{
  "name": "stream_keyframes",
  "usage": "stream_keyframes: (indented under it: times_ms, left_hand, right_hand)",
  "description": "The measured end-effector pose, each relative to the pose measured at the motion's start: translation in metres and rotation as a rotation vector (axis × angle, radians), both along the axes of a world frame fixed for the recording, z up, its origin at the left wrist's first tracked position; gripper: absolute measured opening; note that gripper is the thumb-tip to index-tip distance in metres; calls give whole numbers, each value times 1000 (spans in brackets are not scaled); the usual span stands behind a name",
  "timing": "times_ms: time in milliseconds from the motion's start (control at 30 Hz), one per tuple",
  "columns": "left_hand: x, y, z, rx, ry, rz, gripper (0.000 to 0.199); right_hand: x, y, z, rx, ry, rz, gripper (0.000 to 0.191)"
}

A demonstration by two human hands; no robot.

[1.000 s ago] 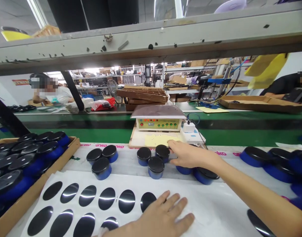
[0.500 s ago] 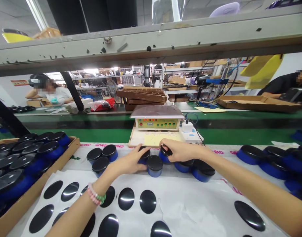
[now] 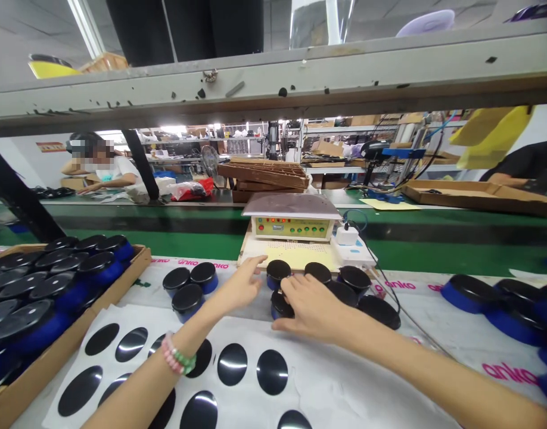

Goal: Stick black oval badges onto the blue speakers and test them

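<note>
My right hand (image 3: 316,304) curls around a round blue case with a black top (image 3: 282,305), thumb at its near side and fingers at its far side. My left hand (image 3: 242,288) is held just left of that case, fingers stretched out and holding nothing. A second round case (image 3: 278,271) stands right behind the gripped one, close to my left fingertips. To the right of my right hand is a cluster of similar cases (image 3: 354,277); part of it is hidden. Three more cases (image 3: 187,298) stand left of my left hand.
A cardboard box (image 3: 137,262) packed with such cases stands at the left. Black discs (image 3: 232,363) lie on a white sheet in front. Behind my hands sits a control box (image 3: 294,226) with lit displays, beside a power adapter (image 3: 346,236). More cases (image 3: 468,292) stand at right.
My right hand has moved from a case farther back onto the nearer one. My left hand has come off the cases and its fingers have straightened. The view has shifted slightly.
</note>
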State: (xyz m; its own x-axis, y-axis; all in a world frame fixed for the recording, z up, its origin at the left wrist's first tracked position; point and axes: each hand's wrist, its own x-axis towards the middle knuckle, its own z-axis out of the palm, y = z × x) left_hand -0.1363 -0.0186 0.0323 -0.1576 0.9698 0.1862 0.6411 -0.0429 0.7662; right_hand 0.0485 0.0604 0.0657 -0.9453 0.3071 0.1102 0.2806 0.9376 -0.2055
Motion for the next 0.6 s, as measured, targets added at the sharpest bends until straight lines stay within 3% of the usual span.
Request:
stream_keyframes:
  times_ms: [100, 200, 267, 400, 500, 600]
  left_hand:
    - [11, -29, 8, -52, -87, -25, 58]
    - [33, -49, 20, -42, -148, -51, 72]
    - [48, -54, 27, 32, -160, -58, 69]
    - [58, -48, 30, 81, -58, -91, 63]
    - [45, -34, 19, 41, 126, -45, 61]
    - [25, -8, 5, 70, 185, 19, 51]
  right_hand:
    - [-5, -3, -7, -127, 47, -14, 20]
    - [-3, -4, 4, -240, 102, 5, 20]
    - [0, -7, 15, -283, 136, 18, 15]
    - [7, -7, 22, -296, 142, 0, 12]
    - [10, -2, 11, -228, 110, -36, 16]
    - [13, 5, 3, -151, 74, -56, 21]
